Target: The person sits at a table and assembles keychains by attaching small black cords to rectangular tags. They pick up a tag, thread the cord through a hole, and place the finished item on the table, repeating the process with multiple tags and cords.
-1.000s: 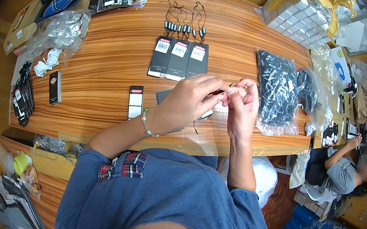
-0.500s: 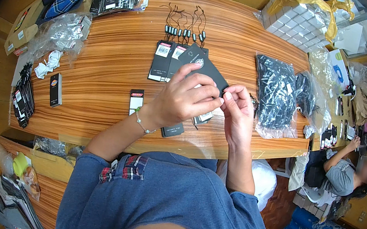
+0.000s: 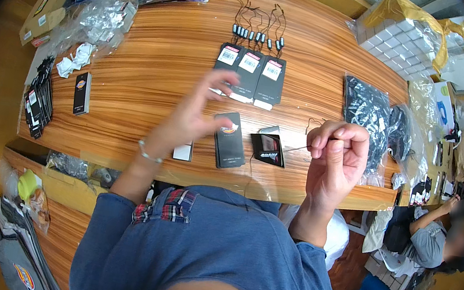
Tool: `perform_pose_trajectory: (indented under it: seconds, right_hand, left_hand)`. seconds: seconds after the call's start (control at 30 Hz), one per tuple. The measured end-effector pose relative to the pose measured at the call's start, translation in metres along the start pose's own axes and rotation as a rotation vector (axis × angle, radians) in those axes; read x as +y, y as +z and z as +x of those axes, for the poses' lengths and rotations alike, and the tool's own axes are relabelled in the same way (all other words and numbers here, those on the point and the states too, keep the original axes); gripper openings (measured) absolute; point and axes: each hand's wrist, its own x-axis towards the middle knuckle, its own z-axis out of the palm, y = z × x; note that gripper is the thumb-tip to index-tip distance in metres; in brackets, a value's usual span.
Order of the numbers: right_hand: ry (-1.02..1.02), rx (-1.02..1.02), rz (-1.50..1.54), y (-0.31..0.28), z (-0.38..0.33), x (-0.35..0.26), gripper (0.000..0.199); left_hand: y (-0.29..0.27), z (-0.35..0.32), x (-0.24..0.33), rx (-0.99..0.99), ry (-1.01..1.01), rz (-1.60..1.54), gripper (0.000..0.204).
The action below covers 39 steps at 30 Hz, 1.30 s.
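My left hand [image 3: 191, 115], blurred by motion, is over the table with its fingers apart and nothing in them. Beside its thumb lies a black hang tag [image 3: 230, 148] with a small logo. My right hand [image 3: 336, 160] pinches a thin dark string [image 3: 299, 149] that runs left toward a glossy black tag [image 3: 270, 149]. Whether string and tag are joined I cannot tell. Beyond the hands, black tags with white labels [image 3: 271, 79] lie in a row, their dark cords [image 3: 261, 21] stretched away from me. Under my left wrist shows a small white-faced tag [image 3: 182, 151].
On the right are a clear bag of black cords [image 3: 366, 119] and wrapped white boxes [image 3: 393, 31]. Leftward lie a tag stack [image 3: 82, 94], a pile of corded tags [image 3: 38, 109], crumpled paper [image 3: 75, 60] and plastic bags [image 3: 97, 25]. A co-worker [image 3: 439, 233] sits at far right.
My hands were together at a large dark tag; they have moved apart, left hand leftward, right hand rightward. The left has let go of that tag. The whole view has shifted slightly.
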Motion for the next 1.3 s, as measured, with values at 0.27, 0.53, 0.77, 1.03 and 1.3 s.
perform_pose_trajectory:
  seconds: [0.27,0.53,0.77,1.03,1.3]
  right_hand:
    - [-0.002,-0.048,-0.023,0.001,-0.002,-0.006,0.023]
    - [0.049,-0.015,-0.027,0.001,0.000,-0.007,0.022]
    - [0.269,-0.108,-0.172,0.030,-0.003,-0.006,0.018]
    - [-0.009,0.036,-0.563,0.030,0.010,0.017,0.017]
    - [0.054,0.064,-0.499,0.016,0.011,0.020,0.020]
  left_hand:
    - [-0.068,-0.043,-0.040,-0.111,-0.236,0.813,0.065]
    - [-0.066,-0.047,-0.037,-0.077,-0.097,0.753,0.046]
    - [-0.010,-0.012,0.023,0.171,-0.041,-0.087,0.029]
    - [0.035,0.020,0.044,0.100,0.079,0.108,0.021]
    - [0.041,0.025,0.041,0.084,0.183,0.226,0.020]
